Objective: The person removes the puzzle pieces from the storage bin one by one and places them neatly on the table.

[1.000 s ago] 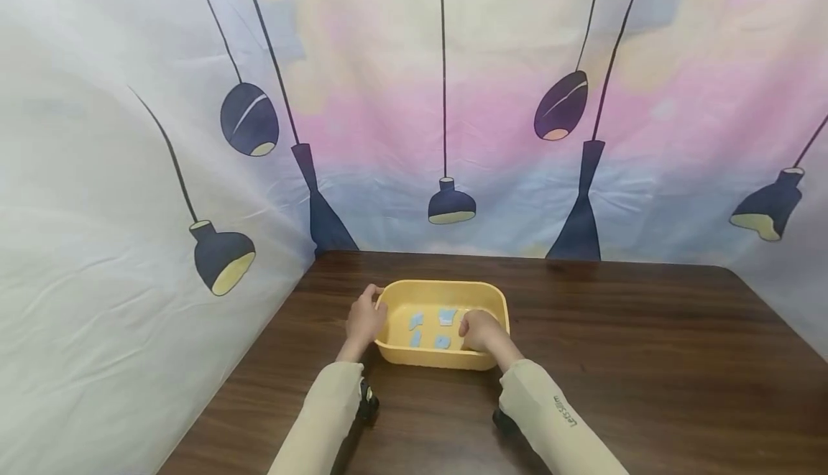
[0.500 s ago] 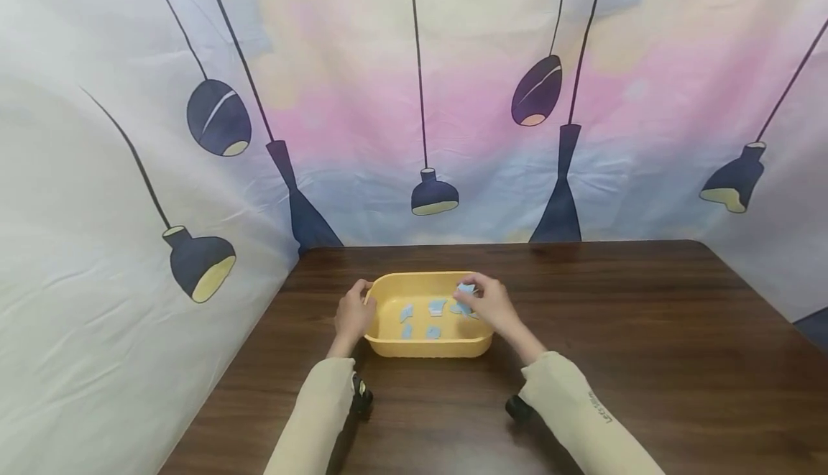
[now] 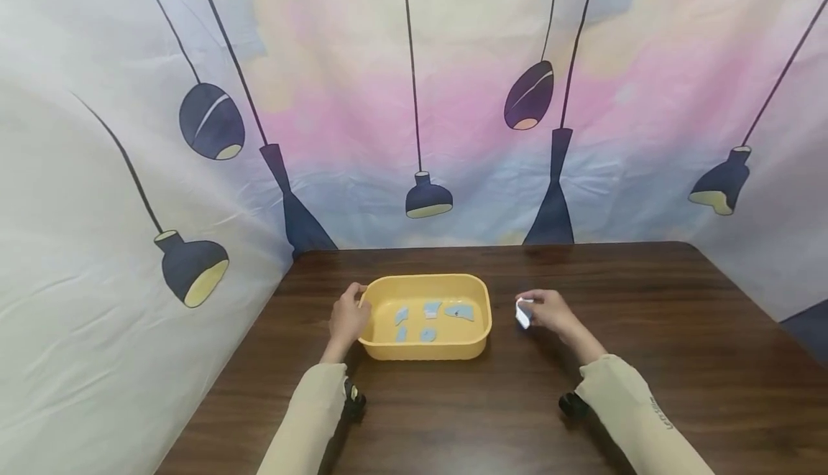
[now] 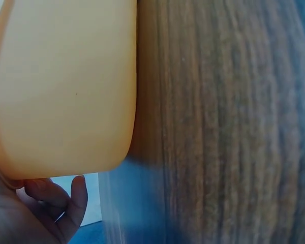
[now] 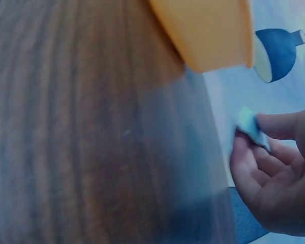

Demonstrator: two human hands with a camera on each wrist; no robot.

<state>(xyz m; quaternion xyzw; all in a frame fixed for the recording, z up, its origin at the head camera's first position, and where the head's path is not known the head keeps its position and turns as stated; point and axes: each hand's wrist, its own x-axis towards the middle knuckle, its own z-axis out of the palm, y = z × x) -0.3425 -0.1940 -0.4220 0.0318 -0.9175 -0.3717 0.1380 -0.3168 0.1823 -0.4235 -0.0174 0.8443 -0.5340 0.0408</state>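
Note:
A yellow plastic basin [image 3: 420, 351] stands on the table, its near wall filling much of the left wrist view. Several small, irregular flat light-blue pieces [image 3: 459, 312] lie apart on its floor, one with a dark spot. My left hand [image 3: 349, 319] holds the basin's left rim, and its curled fingers [image 4: 77, 195] show beside the wall in the left wrist view. To the right of the basin, my right hand [image 3: 550, 312] pinches another flat light-blue piece [image 5: 247, 121] between thumb and fingers. A white side of this piece faces the head camera; in the right wrist view it is blurred.
The brown wood-grain table [image 3: 647, 331] extends widely to the right of the basin. Behind it hangs a cloth backdrop [image 3: 362, 123] printed with lamps, which also runs along the left side. Dark wrist devices [image 3: 573, 404] sit under the cream sleeves [image 3: 637, 410].
My right hand was down in the basin, lifted a light-blue piece out, and has moved right with it over the table. My left hand stays at the basin's left rim.

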